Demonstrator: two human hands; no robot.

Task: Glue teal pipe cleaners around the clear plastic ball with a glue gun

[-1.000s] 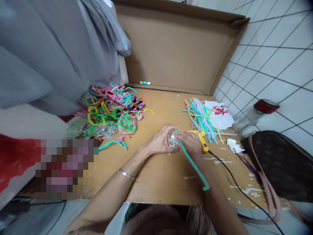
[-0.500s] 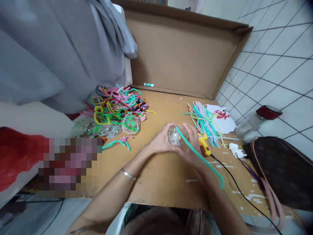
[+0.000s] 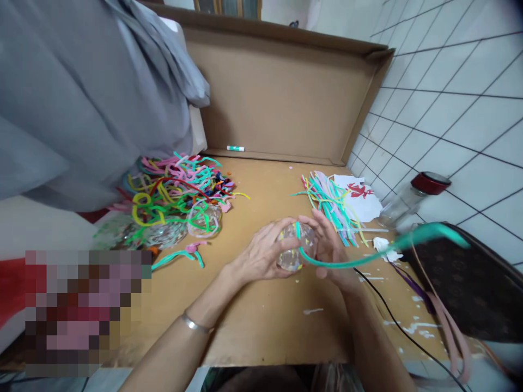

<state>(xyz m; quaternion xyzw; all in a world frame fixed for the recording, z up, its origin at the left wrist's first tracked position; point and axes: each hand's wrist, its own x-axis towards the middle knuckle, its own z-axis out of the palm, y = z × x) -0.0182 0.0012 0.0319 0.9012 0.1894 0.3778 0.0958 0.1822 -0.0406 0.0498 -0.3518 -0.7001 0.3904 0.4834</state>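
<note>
A clear, round, ball-like piece (image 3: pixel 289 258) with small yellow marks is held between my hands over the table. My left hand (image 3: pixel 265 247) is closed round its left side, a finger lying across the front. My right hand (image 3: pixel 330 247) curves against its right side, fingertips near the top. A teal pipe cleaner (image 3: pixel 347 265) runs down the front of the ball, passes in front of my right hand and sticks out far to the right, its free end blurred. How firmly the right fingers grip is partly hidden.
Loose pipe cleaners (image 3: pixel 333 209) lie beyond my right hand, by a white paper (image 3: pixel 363 204). A jar with a red lid (image 3: pixel 431 183), a brown bag (image 3: pixel 469 283) and a black cord (image 3: pixel 392 310) are at right. Tangled pipe cleaners (image 3: pixel 175 190) heap at left; a cardboard panel (image 3: pixel 278 98) stands behind.
The pipe cleaner's free end has swung up and out to the right from beside my right forearm. The ball has turned in my hands. The yellow glue gun is now hidden behind my right hand.
</note>
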